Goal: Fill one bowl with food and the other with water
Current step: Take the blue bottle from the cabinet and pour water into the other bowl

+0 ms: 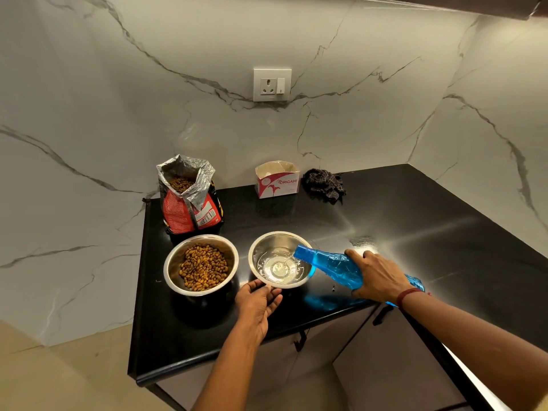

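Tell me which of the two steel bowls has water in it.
The right bowl, under the tilted bottle, holds water; the left bowl holds kibble.

Both forearms are bare up to the picture's edge. Just behind the right hand [376, 277], a thin dark-red thread band [407, 295] circles the wrist in several strands, a short loose end sticking out beside it. The left hand [258, 304] and its wrist are bare.
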